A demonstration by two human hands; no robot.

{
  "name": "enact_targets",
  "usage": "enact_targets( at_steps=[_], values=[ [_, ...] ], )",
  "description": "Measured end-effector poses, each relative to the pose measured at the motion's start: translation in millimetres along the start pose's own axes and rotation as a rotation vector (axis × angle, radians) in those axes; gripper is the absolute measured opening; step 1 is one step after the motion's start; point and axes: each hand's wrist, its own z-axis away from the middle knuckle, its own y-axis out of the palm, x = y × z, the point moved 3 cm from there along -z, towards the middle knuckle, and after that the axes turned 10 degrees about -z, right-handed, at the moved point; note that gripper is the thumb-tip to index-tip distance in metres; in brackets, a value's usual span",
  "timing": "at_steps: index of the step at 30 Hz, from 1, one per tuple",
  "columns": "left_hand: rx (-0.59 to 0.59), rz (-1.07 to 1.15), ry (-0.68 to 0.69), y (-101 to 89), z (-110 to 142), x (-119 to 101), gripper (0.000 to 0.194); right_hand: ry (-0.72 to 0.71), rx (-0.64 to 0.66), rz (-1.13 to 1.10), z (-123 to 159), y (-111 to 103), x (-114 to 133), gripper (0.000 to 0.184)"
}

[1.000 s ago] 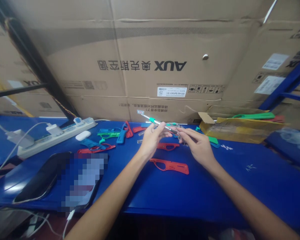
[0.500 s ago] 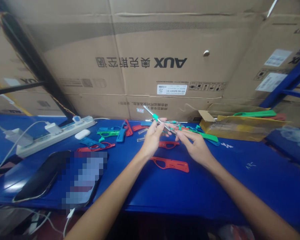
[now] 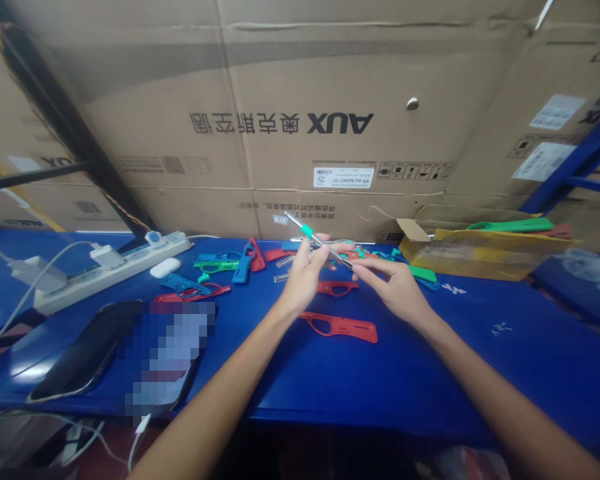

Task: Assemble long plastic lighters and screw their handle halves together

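My left hand [image 3: 305,275] is closed round a thin metal tube [image 3: 294,221] that has a green plastic piece on it. The tube slants from upper left down to the right. At its lower end, my right hand [image 3: 394,285] has thumb and fingers pinched together on the tube's tip. Both hands are above the blue table [image 3: 290,380]. Just below them lie a red long-lighter handle half [image 3: 347,328] and another red handle half [image 3: 336,288]. My fingers hide part of the tube.
Blue, green and red handle halves [image 3: 243,263] lie to the left. A yellow-taped box [image 3: 485,257] holding handles stands at the right. White power strip [image 3: 125,267], earbud case [image 3: 165,268], two phones [image 3: 87,347] and cables are at left. Cardboard [image 3: 280,73] walls the back.
The tube has shifted very slightly left. My right hand's fingers have changed position a little at the tube's lower end, and its grip looks tighter. The parts on the table lie as before.
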Motion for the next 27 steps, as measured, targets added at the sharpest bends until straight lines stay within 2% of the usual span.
enact_targets(
  at_steps=[5, 8, 10, 16, 22, 27],
  values=[
    [-0.018, -0.015, -0.002, 1.8, 0.0, -1.0, 0.035, -0.163, -0.036, 0.141, 2.8, -0.9, -1.0, 0.022],
    [-0.014, -0.011, 0.017, 2.9, 0.2, -1.8, 0.030, -0.202, -0.071, 0.164, 3.2, -1.2, 0.5, 0.019],
    [-0.014, -0.022, 0.032, 3.2, 0.6, -1.8, 0.027, -0.183, -0.085, 0.141, 2.4, -1.6, 0.8, 0.017],
    [-0.032, -0.048, 0.033, 4.1, 1.9, -0.7, 0.025, 0.019, -0.095, -0.075, 0.1, -2.0, -4.2, 0.021],
    [-0.115, -0.010, 0.013, 5.1, 1.4, 0.9, 0.028, -0.049, -0.109, 0.010, 2.0, -1.9, -1.2, 0.015],
    [-0.130, 0.010, 0.003, 6.4, 1.4, 3.8, 0.030, -0.048, -0.105, 0.038, 3.4, -0.9, -3.1, 0.014]
  ],
)
